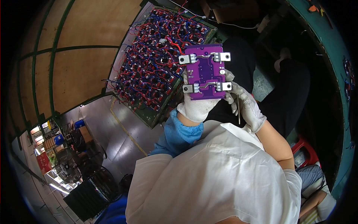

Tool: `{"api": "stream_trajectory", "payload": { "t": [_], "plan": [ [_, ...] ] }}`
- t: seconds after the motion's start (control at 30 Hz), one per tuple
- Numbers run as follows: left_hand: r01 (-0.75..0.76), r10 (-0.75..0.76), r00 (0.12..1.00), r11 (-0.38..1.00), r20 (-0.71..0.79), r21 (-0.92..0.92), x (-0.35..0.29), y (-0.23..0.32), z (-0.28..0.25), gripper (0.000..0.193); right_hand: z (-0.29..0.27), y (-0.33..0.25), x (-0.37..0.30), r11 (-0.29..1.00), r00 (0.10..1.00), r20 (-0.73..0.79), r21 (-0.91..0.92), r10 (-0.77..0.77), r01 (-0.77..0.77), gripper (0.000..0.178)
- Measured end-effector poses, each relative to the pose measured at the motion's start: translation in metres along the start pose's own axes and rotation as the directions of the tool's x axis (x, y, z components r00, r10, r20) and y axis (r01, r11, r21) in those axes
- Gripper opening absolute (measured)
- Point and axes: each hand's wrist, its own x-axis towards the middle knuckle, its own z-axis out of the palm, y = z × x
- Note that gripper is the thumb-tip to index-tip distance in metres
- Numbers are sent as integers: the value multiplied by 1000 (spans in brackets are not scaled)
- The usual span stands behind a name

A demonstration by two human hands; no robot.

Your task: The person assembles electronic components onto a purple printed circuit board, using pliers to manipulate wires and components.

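My left hand (198, 108), in a white knit glove with a blue sleeve cover at the wrist, grips a purple circuit board (207, 71) from below. Silver metal-tabbed parts sit near the board's corners, joined in pairs by bent leads. From its upper left edge runs a red wire (175, 45) with a white connector. My right hand (250, 109), gloved too, is closed beside the board's lower right corner. Out of its curled fingers points a slim metal tool (239, 114), tip downward; its exact kind is hard to make out.
Just left of the board, a large tray (149, 121) is piled with small boards and red and blue wires. Wooden panels with green bars (82, 30) stand at far left. A fan (69, 164) is at lower left. A red stool (307, 151) and another person (317, 198) are at lower right.
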Motion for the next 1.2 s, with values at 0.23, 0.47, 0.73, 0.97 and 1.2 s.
{"api": "stream_trajectory", "payload": {
  "t": [0.23,0.47,0.73,0.97,1.2],
  "plan": [
    [30,15,995,890,94,-456,2,-1,4,64,3,-4,-1,999,998,-26,9,50,-50,49],
    [6,9,998,963,55,-271,1,0,-3,74,3,-7,0,999,998,-26,-9,49,-50,49],
    [16,-1,999,932,43,-362,-2,0,-1,75,1,-3,-2,1000,1000,-7,-9,25,-25,51],
    [3,14,999,899,36,-437,-2,5,8,73,5,-4,-4,995,997,-45,-67,64,-67,53],
    [-30,69,996,831,50,-555,7,14,19,58,8,-11,-7,995,998,-54,-94,37,-42,54]
  ]
}}
